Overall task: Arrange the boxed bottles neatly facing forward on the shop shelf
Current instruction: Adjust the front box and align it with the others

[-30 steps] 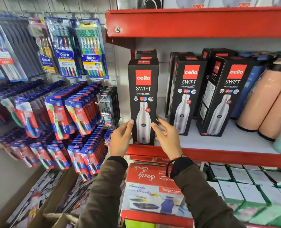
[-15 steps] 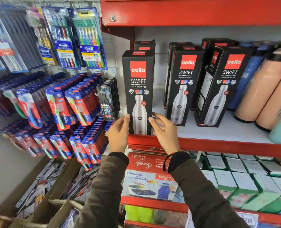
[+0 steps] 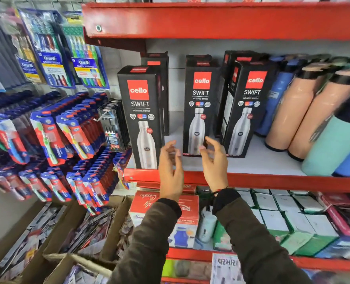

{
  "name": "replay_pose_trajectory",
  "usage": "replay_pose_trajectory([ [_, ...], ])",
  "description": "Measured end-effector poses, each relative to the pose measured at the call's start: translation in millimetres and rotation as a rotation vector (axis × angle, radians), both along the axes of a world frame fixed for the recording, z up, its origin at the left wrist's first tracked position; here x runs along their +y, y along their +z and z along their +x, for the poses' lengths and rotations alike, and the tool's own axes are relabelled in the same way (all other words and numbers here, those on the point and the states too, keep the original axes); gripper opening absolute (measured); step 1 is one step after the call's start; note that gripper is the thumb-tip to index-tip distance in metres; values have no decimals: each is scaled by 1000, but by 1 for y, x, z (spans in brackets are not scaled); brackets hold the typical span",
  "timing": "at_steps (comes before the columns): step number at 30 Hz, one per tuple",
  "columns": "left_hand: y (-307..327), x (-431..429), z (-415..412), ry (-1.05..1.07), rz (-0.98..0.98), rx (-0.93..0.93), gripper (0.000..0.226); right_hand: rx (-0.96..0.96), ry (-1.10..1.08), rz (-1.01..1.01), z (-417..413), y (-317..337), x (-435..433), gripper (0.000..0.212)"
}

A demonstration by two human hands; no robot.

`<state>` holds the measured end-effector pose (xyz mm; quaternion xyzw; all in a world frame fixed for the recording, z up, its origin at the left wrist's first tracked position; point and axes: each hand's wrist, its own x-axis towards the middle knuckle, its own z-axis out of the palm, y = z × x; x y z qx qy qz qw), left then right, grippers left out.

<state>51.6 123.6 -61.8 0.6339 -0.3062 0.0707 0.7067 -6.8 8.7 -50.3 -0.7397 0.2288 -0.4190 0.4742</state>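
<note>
The black cardboard bottle box at the shelf's left end [image 3: 141, 117] stands upright on the red metal shelf [image 3: 272, 181]. Right of it stand two more black bottle boxes [image 3: 199, 105] [image 3: 244, 111]; another [image 3: 158, 64] stands behind it. Hanging toothbrush packs [image 3: 53, 132] lie left of it.

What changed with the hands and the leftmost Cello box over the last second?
Both hands let go: the left hand and right hand moved rightward, open, toward the middle box. The leftmost box stands upright at the shelf edge, front forward. The other boxes stayed put.
</note>
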Motion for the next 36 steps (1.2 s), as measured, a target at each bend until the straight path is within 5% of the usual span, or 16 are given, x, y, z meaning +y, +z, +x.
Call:
replay_pose_trajectory([
  [6, 35, -54, 25, -105, 233, 150, 57, 112, 14, 131, 28, 16, -46, 54],
  [14, 41, -82, 58, -113, 231, 445, 52, 148, 124, 237, 46, 10, -67, 54],
  [36, 15, -34, 21, -59, 222, 299, 44, 50, 162, 134, -15, -1, -20, 32],
])
